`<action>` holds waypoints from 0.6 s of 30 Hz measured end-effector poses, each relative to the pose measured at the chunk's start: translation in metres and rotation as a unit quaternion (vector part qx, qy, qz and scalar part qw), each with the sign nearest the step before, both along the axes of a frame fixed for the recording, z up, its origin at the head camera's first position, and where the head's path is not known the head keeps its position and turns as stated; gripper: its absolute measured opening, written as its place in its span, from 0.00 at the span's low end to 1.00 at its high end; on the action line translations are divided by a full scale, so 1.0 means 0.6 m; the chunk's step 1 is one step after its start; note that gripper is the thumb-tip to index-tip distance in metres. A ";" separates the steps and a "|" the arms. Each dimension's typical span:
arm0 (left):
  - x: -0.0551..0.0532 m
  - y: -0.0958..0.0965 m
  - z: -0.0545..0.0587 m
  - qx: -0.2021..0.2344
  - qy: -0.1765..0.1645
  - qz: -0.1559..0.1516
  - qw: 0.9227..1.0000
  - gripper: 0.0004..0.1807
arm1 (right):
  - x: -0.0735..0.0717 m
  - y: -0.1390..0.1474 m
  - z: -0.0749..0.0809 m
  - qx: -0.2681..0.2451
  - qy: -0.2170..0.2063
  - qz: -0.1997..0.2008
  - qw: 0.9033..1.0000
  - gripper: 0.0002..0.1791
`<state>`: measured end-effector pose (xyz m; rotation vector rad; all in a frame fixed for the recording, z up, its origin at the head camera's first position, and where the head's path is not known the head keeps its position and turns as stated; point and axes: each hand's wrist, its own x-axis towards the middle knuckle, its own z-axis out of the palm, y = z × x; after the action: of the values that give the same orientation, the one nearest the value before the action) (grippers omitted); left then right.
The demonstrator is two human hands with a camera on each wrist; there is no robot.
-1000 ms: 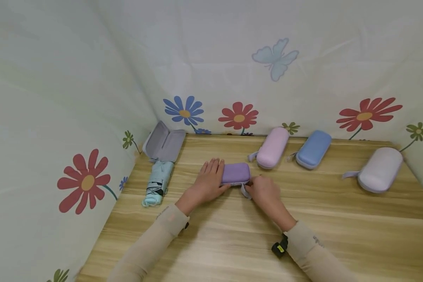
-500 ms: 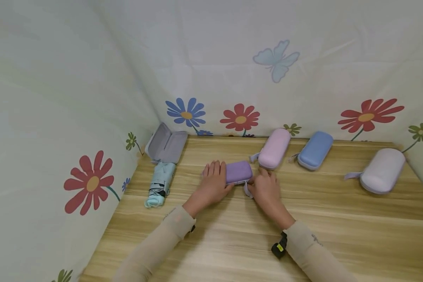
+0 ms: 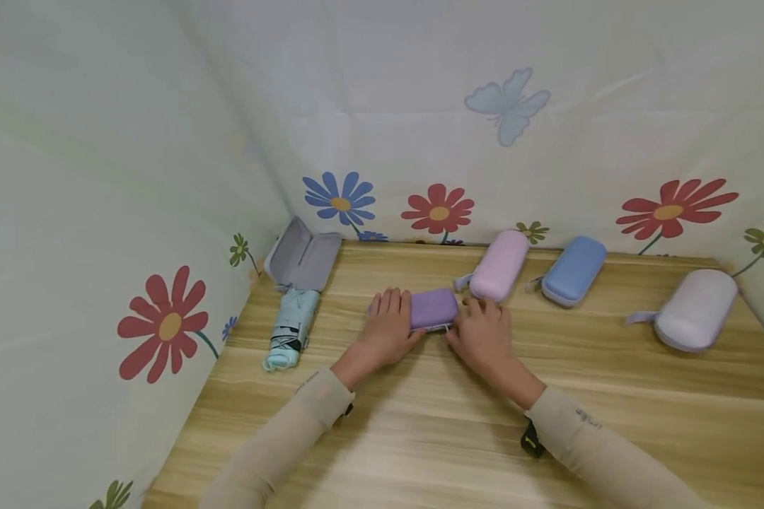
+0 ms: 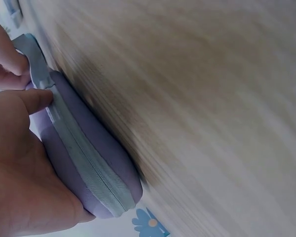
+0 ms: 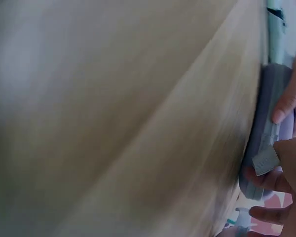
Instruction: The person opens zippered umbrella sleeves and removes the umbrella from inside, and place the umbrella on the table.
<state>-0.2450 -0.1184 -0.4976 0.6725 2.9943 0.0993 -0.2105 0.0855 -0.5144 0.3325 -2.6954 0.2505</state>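
Note:
A purple zip case lies on the wooden table in front of me. My left hand holds its left part, fingers across the top; in the left wrist view the thumb presses beside the grey zipper band. At the case's right end, my right hand pinches the grey fabric strap between thumb and index finger. The other right fingers are spread past the case end. In the head view the strap is mostly hidden by the right hand.
Behind are a pink case and a blue case; a whitish case lies far right. To the left, a folded light-blue umbrella lies before an open grey case. Flowered curtains border the table.
My right hand's fingers have opened out from a tighter curl toward the case's right end, and the strap has gone from hanging visible to mostly hidden. The left hand keeps its hold.

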 end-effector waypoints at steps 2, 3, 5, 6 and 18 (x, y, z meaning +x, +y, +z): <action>-0.001 0.000 0.000 -0.005 0.001 0.000 1.000 0.47 | -0.002 0.000 -0.001 0.020 0.040 0.014 0.999 0.09; -0.001 0.000 -0.001 -0.006 0.004 0.000 1.000 0.46 | -0.003 0.000 -0.002 0.027 0.056 0.019 0.998 0.08; -0.001 -0.001 0.000 -0.008 0.008 0.000 1.000 0.46 | -0.004 -0.001 -0.003 0.036 0.072 0.025 0.996 0.09; 0.000 -0.001 0.000 -0.009 0.010 0.000 1.000 0.46 | -0.005 -0.001 -0.003 0.037 0.074 0.027 0.996 0.09; 0.007 0.003 0.008 -0.017 0.012 -0.007 1.000 0.46 | 0.007 0.002 0.005 0.039 -0.007 0.010 0.999 0.11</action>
<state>-0.2406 -0.1166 -0.4926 0.6970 3.0070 0.0405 -0.2066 0.0867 -0.5115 0.3826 -2.7216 0.1533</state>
